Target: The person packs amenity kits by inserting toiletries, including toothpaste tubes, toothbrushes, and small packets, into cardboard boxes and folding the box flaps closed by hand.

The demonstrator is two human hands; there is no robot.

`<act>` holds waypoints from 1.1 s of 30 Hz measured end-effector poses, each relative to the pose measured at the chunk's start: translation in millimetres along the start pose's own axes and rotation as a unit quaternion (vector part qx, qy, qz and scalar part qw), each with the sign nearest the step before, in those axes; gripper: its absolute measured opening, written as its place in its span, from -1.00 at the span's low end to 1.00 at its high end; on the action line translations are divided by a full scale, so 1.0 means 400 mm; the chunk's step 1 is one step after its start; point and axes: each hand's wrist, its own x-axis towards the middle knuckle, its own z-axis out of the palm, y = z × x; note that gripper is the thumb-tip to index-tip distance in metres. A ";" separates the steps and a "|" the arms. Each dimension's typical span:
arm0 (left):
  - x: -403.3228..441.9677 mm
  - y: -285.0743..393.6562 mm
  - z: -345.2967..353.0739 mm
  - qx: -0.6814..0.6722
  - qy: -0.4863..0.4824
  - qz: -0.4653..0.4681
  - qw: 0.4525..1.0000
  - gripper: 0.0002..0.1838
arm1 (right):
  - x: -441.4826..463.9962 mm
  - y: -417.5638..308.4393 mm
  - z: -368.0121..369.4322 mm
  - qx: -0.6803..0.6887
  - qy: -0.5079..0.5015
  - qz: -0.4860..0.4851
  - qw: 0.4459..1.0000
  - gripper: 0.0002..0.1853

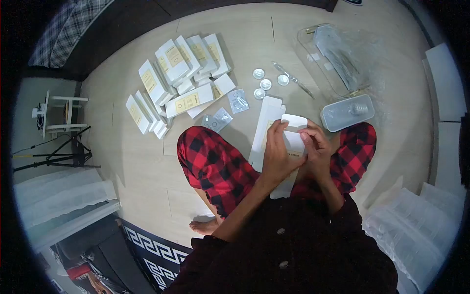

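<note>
A white carton (pixel 295 139) with a pale printed label is between my two hands, its top flap standing up at the far end. My left hand (pixel 277 158) grips the carton's left side, fingers bent around it. On the right side, my right hand (pixel 317 151) has its fingers and thumb closed at the carton edge near the flap. Beneath and to the left lies another white carton (pixel 265 122), flat on the floor, partly covered by my left hand. The lower end of the held carton is partly hidden by my hands.
Stacked white labelled boxes (pixel 172 63) stand to the far left, with small clear packets (pixel 238 100) beside them. Several silver discs (pixel 265 84) and a pen-like tool (pixel 293 79) lie ahead. Right are a translucent tub (pixel 346 113) and a clear plastic bag (pixel 338 59).
</note>
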 end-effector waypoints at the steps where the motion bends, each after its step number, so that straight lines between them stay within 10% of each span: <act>1: -0.006 0.008 0.004 0.007 -0.002 -0.009 1.000 -0.11 | 0.001 0.000 -0.006 0.028 -0.016 0.003 0.999 -0.76; 9: -0.032 0.008 0.049 -0.054 0.012 -0.052 0.997 0.00 | 0.020 -0.061 -0.023 0.218 0.012 0.122 0.968 -0.80; 15: -0.039 0.018 0.040 -0.097 -0.022 -0.139 0.985 0.08 | 0.023 -0.036 -0.060 -0.064 -0.114 -0.077 0.988 -0.79; 33: -0.059 0.028 0.043 -0.061 -0.001 -0.102 0.993 -0.02 | 0.086 -0.107 -0.058 -0.017 -0.179 0.197 0.964 -0.77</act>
